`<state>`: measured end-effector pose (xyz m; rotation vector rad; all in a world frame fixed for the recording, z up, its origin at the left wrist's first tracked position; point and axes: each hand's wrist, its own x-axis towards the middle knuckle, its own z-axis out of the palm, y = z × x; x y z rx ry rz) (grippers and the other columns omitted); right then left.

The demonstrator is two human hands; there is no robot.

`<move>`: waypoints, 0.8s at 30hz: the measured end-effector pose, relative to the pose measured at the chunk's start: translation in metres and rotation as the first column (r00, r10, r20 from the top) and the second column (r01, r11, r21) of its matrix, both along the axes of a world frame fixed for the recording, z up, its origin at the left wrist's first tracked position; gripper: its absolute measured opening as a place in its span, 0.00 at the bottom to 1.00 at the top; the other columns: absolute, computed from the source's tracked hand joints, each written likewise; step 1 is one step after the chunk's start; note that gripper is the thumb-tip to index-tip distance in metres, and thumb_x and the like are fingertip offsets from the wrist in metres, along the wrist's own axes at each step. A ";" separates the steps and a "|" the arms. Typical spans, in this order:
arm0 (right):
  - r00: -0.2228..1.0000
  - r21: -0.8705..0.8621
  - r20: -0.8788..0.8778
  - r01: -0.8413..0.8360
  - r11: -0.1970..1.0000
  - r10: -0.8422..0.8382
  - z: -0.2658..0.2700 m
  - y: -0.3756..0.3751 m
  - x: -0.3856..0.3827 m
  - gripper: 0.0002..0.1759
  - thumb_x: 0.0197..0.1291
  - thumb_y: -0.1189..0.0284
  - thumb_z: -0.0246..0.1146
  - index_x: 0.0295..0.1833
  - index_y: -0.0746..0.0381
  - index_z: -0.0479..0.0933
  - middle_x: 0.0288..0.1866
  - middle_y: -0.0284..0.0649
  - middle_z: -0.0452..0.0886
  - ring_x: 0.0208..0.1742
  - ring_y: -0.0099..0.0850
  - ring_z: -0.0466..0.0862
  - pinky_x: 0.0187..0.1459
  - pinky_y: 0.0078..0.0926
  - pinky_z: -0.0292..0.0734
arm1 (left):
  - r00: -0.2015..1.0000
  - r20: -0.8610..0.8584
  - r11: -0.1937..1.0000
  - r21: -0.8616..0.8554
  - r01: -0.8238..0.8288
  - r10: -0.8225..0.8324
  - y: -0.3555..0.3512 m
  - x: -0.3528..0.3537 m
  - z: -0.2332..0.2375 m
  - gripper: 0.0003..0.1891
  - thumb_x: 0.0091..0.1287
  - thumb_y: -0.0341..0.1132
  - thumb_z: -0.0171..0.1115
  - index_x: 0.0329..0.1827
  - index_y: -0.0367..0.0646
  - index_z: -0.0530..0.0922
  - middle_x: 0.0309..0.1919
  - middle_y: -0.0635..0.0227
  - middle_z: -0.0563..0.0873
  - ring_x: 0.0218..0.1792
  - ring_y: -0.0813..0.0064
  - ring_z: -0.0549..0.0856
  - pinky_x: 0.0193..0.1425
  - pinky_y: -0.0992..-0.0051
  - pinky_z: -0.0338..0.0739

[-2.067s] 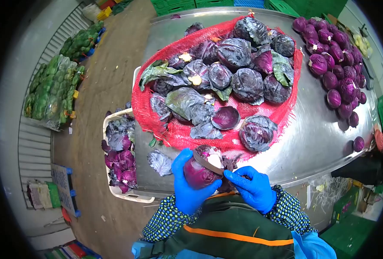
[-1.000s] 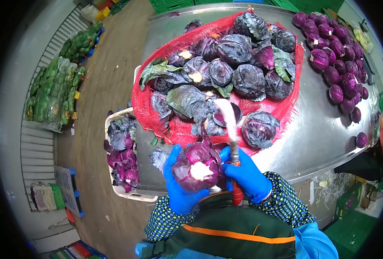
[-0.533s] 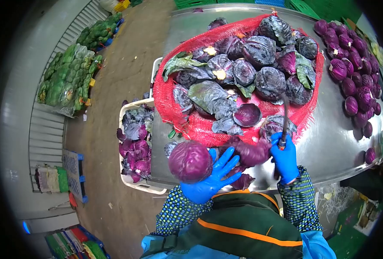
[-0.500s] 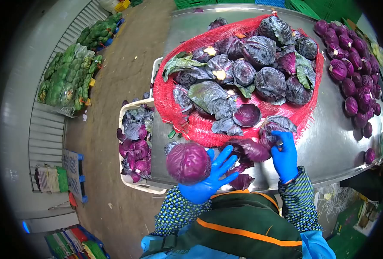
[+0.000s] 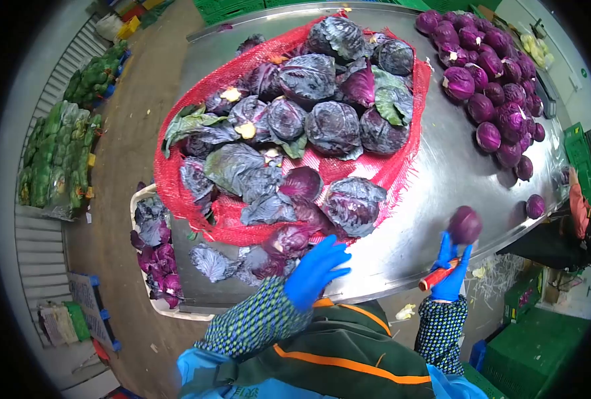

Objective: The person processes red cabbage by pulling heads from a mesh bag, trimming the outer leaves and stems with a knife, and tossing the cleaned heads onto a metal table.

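Observation:
My left hand [image 5: 316,271], in a blue glove, is empty with its fingers stretched out beside loose purple cabbage leaves [image 5: 287,241]. My right hand [image 5: 450,274], also gloved, has a red-handled tool [image 5: 436,276] lying across its palm under the thumb; no blade shows. Its fingertips are right at a smooth, peeled red cabbage [image 5: 465,225], slightly blurred, over the table's front part. Left of it, an untrimmed red cabbage [image 5: 354,205] with dull outer leaves sits at the near edge of a red mesh sack [image 5: 235,231] that lies spread under several more.
The metal table [image 5: 402,256] has a pile of peeled red cabbages [image 5: 502,86] at back right and a single one [image 5: 535,206] nearer. A white crate [image 5: 169,311] of stripped leaves stands at the left edge. Bagged green produce [image 5: 52,159] lines the left wall.
The view has swung right. The peeled cabbage over my left hand is gone from there, and one is now at my right fingertips. My right hand has left the untrimmed cabbage.

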<state>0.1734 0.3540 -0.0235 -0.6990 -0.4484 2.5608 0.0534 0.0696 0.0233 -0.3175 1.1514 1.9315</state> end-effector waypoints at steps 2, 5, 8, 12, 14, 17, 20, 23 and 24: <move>0.956 0.396 0.278 -0.021 0.918 -0.098 0.024 -0.010 -0.026 0.28 0.63 0.59 0.55 0.66 0.59 0.62 0.66 0.41 0.65 0.60 0.32 0.74 0.28 0.10 0.75 | 0.949 0.314 0.994 0.096 -0.049 0.017 0.028 -0.010 -0.016 0.25 0.65 0.31 0.56 0.65 0.42 0.63 0.63 0.64 0.68 0.62 0.66 0.68 0.63 0.59 0.68; 0.782 0.505 0.594 -0.544 0.670 0.187 0.065 -0.039 -0.089 0.24 0.58 0.67 0.60 0.59 0.64 0.71 0.59 0.39 0.74 0.52 0.27 0.79 0.26 0.14 0.71 | 0.898 0.340 0.960 -0.088 -0.265 0.279 0.051 -0.012 -0.047 0.33 0.62 0.33 0.56 0.69 0.44 0.53 0.63 0.63 0.67 0.57 0.67 0.71 0.58 0.57 0.72; 0.668 0.568 0.658 -0.743 0.354 0.348 0.051 -0.046 -0.150 0.24 0.59 0.65 0.62 0.59 0.64 0.72 0.54 0.39 0.77 0.49 0.24 0.77 0.38 0.18 0.74 | 0.852 -0.213 0.773 -0.358 -0.524 0.479 0.038 -0.013 -0.051 0.36 0.62 0.34 0.57 0.71 0.48 0.48 0.65 0.64 0.63 0.59 0.66 0.70 0.57 0.56 0.72; 0.223 0.290 0.769 -0.957 -0.016 0.599 -0.019 -0.035 -0.216 0.27 0.58 0.61 0.63 0.61 0.62 0.70 0.46 0.38 0.79 0.44 0.24 0.78 0.44 0.20 0.73 | 0.958 -0.006 0.930 -0.240 -0.279 0.286 -0.001 -0.012 -0.072 0.39 0.62 0.36 0.58 0.72 0.52 0.45 0.67 0.65 0.60 0.61 0.62 0.69 0.57 0.53 0.72; 0.329 0.365 0.644 -0.926 0.099 0.691 -0.007 -0.046 -0.205 0.25 0.55 0.63 0.65 0.56 0.63 0.72 0.36 0.34 0.78 0.31 0.20 0.75 0.31 0.19 0.72 | 0.921 0.302 0.969 -0.042 -0.245 0.246 0.020 -0.015 -0.062 0.40 0.62 0.36 0.61 0.72 0.56 0.45 0.67 0.63 0.59 0.61 0.57 0.69 0.56 0.53 0.72; 0.454 0.409 0.670 -0.886 0.217 0.588 0.006 -0.063 -0.152 0.22 0.54 0.68 0.64 0.54 0.64 0.73 0.35 0.33 0.78 0.29 0.19 0.76 0.27 0.18 0.73 | 0.880 0.191 0.891 0.051 -0.450 0.434 0.034 -0.008 -0.072 0.49 0.52 0.35 0.72 0.71 0.47 0.45 0.63 0.59 0.61 0.65 0.54 0.61 0.60 0.55 0.71; 0.450 0.311 0.630 -0.893 0.325 0.633 0.028 -0.057 -0.105 0.17 0.55 0.70 0.63 0.50 0.64 0.76 0.34 0.33 0.79 0.22 0.18 0.75 0.21 0.14 0.69 | 0.796 -0.600 0.963 -0.159 -0.215 0.079 -0.011 0.016 -0.027 0.51 0.47 0.40 0.75 0.70 0.43 0.49 0.63 0.55 0.59 0.65 0.52 0.60 0.64 0.56 0.65; 0.541 0.406 0.715 -0.837 0.367 0.443 0.038 -0.089 -0.113 0.19 0.57 0.68 0.64 0.53 0.63 0.72 0.36 0.31 0.78 0.26 0.17 0.75 0.22 0.13 0.68 | 0.442 -0.777 0.663 -0.620 -0.420 -0.447 -0.033 0.024 0.039 0.56 0.39 0.46 0.79 0.69 0.41 0.52 0.62 0.47 0.57 0.63 0.52 0.61 0.66 0.58 0.60; 0.626 0.495 0.687 -0.775 0.392 0.369 0.025 -0.095 -0.116 0.21 0.57 0.68 0.63 0.55 0.62 0.70 0.37 0.31 0.77 0.29 0.17 0.75 0.24 0.13 0.69 | 0.445 -0.772 0.656 -0.628 -0.419 -0.454 -0.034 0.024 0.034 0.56 0.39 0.46 0.79 0.69 0.41 0.52 0.62 0.47 0.57 0.63 0.52 0.61 0.66 0.58 0.60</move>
